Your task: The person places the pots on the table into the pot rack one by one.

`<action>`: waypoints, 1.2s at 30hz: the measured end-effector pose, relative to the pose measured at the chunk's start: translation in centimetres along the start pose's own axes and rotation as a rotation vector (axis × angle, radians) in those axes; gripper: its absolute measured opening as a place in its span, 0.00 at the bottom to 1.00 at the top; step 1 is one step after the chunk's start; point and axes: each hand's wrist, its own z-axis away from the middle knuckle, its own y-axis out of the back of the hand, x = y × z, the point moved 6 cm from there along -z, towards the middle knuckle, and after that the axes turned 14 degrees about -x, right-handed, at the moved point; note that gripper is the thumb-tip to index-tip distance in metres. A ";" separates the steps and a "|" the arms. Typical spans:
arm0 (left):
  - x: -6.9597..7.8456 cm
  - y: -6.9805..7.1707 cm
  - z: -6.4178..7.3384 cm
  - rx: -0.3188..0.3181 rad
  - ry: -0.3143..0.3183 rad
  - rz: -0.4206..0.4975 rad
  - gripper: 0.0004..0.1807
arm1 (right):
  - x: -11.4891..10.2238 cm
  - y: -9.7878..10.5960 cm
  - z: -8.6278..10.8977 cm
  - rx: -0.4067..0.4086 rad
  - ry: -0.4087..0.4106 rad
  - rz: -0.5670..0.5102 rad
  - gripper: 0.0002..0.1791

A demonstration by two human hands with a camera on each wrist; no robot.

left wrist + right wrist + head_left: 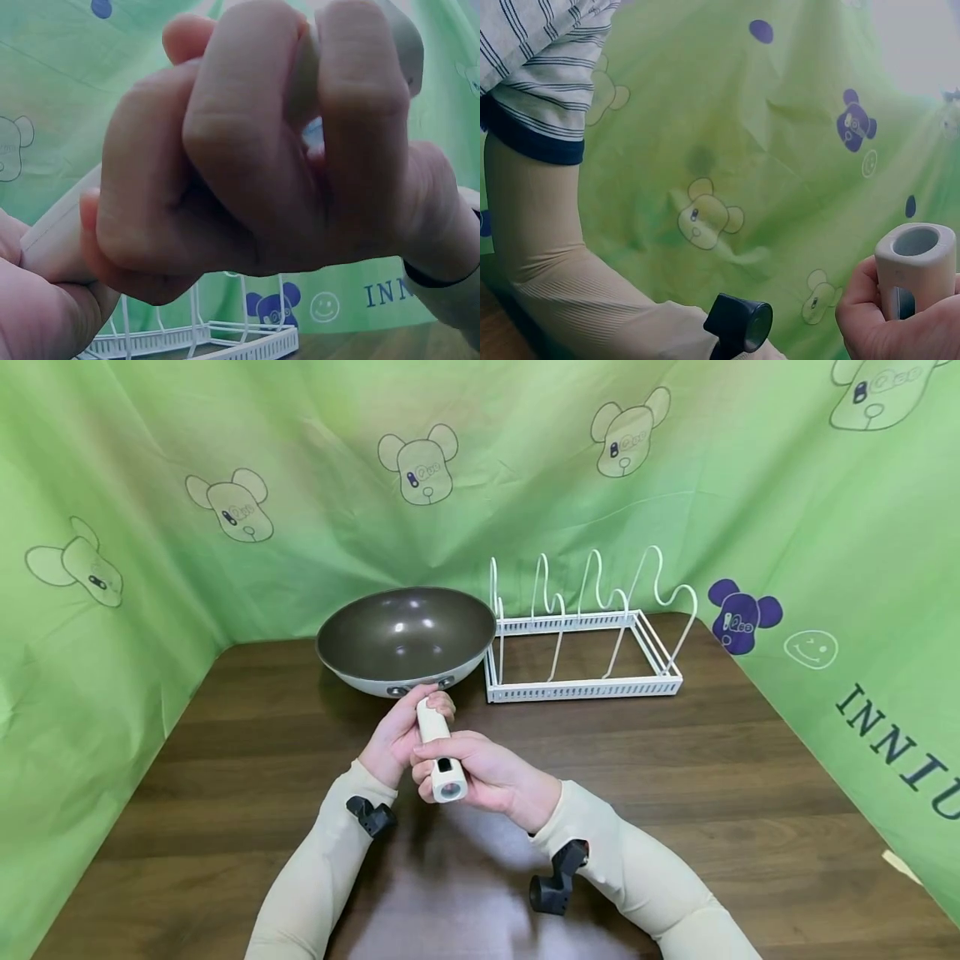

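A deep frying pan [405, 635] with a dark inside and a pale outside is tilted toward me. Its cream handle points at me, and the handle's end [922, 271] shows a round hole in the right wrist view. Close to the pan, my left hand [400, 732] grips the handle. My right hand [483, 768] holds it nearer the end, thumb across the top. In the left wrist view the curled fingers of the right hand [247, 150] fill the middle and hide much of the handle.
A white pan rack [585, 691] with several wavy upright dividers stands right of the pan, close to its rim. Both are at the back of the brown wooden table [247, 793]. A green printed curtain [315, 510] surrounds the table's back and sides.
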 end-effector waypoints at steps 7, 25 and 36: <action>0.0 -0.3 0.1 -0.009 -0.015 -0.020 0.21 | 0.4 0.0 0.0 -0.021 -0.027 0.064 0.09; 0.7 -2.2 1.1 -0.044 -0.132 -0.366 0.18 | 0.9 -1.1 0.5 -0.090 -0.091 0.022 0.08; 1.4 -2.2 1.6 0.045 -0.231 -0.658 0.18 | 1.3 -0.7 0.5 -0.048 -0.053 0.114 0.03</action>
